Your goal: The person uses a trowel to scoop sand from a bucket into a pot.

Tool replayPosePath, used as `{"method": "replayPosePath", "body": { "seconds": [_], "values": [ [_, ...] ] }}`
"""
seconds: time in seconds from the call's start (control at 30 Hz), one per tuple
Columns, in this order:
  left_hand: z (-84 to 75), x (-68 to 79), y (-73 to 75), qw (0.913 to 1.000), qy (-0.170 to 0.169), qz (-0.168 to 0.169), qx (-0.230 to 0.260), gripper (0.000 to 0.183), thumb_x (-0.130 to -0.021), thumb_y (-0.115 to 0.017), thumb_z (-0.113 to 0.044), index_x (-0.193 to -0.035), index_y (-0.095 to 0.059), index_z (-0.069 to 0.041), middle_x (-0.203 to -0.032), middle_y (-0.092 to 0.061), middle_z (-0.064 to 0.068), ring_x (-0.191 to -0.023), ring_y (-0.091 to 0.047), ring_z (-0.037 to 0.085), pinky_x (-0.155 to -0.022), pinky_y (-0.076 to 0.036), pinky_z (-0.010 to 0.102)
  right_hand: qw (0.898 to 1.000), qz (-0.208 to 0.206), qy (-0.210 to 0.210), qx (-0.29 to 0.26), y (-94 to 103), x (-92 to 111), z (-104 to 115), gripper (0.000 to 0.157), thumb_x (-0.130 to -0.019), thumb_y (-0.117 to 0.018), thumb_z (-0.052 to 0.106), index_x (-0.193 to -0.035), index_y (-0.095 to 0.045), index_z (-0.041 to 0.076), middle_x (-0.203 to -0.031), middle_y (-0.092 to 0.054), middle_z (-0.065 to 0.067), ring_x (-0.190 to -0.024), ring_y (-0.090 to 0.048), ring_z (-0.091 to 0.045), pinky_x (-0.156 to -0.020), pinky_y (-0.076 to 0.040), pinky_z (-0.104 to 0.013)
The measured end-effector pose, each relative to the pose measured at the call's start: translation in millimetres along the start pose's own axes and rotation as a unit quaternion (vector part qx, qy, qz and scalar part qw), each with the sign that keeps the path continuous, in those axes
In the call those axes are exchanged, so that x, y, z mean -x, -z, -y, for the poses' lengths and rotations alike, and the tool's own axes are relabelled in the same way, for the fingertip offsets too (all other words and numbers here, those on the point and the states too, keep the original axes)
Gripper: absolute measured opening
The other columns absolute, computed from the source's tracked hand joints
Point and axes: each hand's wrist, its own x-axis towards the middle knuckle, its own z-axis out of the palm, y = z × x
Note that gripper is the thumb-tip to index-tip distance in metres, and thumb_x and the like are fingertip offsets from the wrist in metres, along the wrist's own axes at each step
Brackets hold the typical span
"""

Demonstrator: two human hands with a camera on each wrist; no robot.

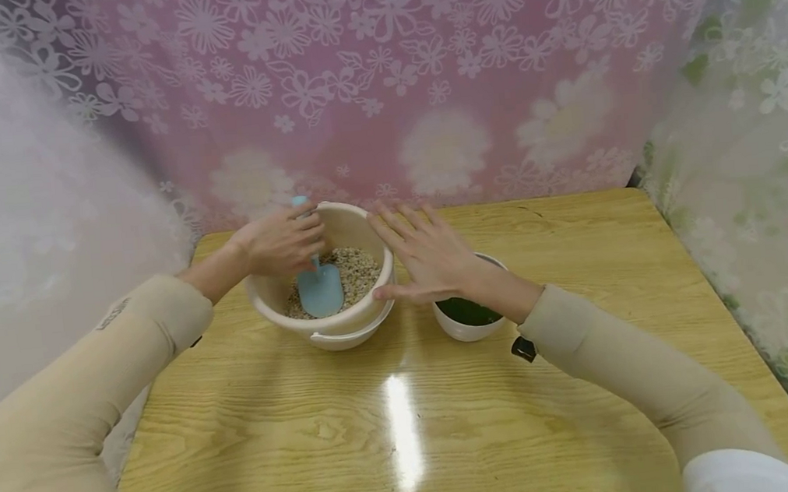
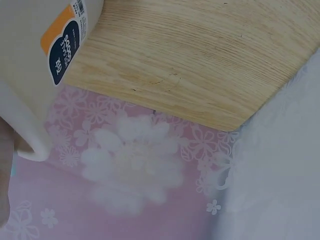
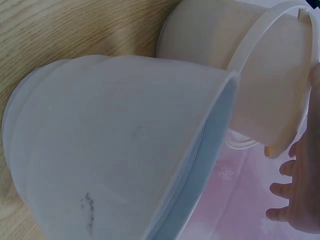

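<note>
In the head view, a cream bucket (image 1: pixel 271 309) holds a layer of pale, gravel-like grains (image 1: pixel 361 271). My left hand (image 1: pixel 281 240) reaches over its rim and grips the upright handle of a light blue scoop (image 1: pixel 322 293), whose blade rests down on the grains. With fingers spread, my right hand (image 1: pixel 430 257) lies against the bucket's right rim. Beneath the right wrist stands a white pot (image 1: pixel 465 333) with something dark green (image 1: pixel 469 313) inside, partly covered by the forearm. The right wrist view shows this pot (image 3: pixel 115 135) up close, beside the bucket (image 3: pixel 200 37).
Both containers stand towards the back of a wooden table (image 1: pixel 354 437). A pink flowered sheet (image 1: pixel 369 123) hangs behind it, with pale sheets (image 1: pixel 48 229) at the sides. A white bail handle (image 1: pixel 355 334) hangs down the bucket's front. An orange and navy label (image 2: pixel 62 50) sticks to its side.
</note>
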Motion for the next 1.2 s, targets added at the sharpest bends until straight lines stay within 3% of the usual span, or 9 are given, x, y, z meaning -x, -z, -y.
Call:
{"method": "replayPosePath", "body": {
  "seconds": [0.2,0.37,0.6,0.93,1.2],
  "values": [
    [3.1,-0.5,-5.3,0.9989,0.003,0.041,0.02,0.058,-0.105,-0.051,-0.06,-0.132,-0.067,-0.01,-0.137,-0.066,0.015,-0.135,-0.055,0.033,-0.126,-0.036,0.051,1.0,0.013,0.005,0.002,-0.8,-4,0,0.134,-0.069,0.014,0.101,-0.171,0.0,0.015,-0.18,-0.007,-0.011,-0.165,-0.017,-0.039,-0.132,-0.016,-0.065],
    [6.2,1.0,-11.9,0.9972,0.017,0.064,0.036,0.065,-0.104,-0.049,-0.065,-0.124,-0.07,-0.007,-0.132,-0.065,0.017,-0.129,-0.054,0.033,-0.117,-0.041,0.052,1.0,0.017,0.009,0.001,-1.3,-4,1,0.136,-0.069,0.015,0.101,-0.171,0.001,0.013,-0.18,-0.008,-0.01,-0.165,-0.017,-0.039,-0.132,-0.013,-0.064],
    [8.1,3.0,-12.3,0.9978,0.013,0.048,0.045,0.059,-0.104,-0.049,-0.064,-0.107,-0.063,-0.006,-0.123,-0.064,0.018,-0.121,-0.055,0.034,-0.112,-0.043,0.052,1.0,0.014,0.017,0.01,-0.7,-4,0,0.133,-0.071,0.015,0.1,-0.171,0.001,0.013,-0.179,-0.012,-0.009,-0.166,-0.018,-0.036,-0.132,-0.016,-0.063],
    [14.1,8.3,-7.1,0.9997,-0.009,0.018,-0.012,0.063,-0.103,-0.049,-0.066,-0.11,-0.064,-0.006,-0.111,-0.064,0.016,-0.107,-0.059,0.034,-0.101,-0.047,0.046,1.0,0.018,0.013,0.004,-0.8,-6,1,0.135,-0.069,0.016,0.101,-0.17,0.002,0.014,-0.18,-0.008,-0.007,-0.166,-0.015,-0.036,-0.132,-0.014,-0.064],
    [15.9,11.1,-4.8,0.9997,0.011,0.007,-0.023,0.061,-0.101,-0.052,-0.067,-0.103,-0.06,-0.007,-0.105,-0.065,0.013,-0.099,-0.057,0.03,-0.093,-0.044,0.042,1.0,0.024,0.012,0.005,-0.2,-4,0,0.135,-0.068,0.017,0.101,-0.171,0.001,0.014,-0.179,-0.01,-0.007,-0.166,-0.015,-0.035,-0.133,-0.014,-0.064]
  ]
}}
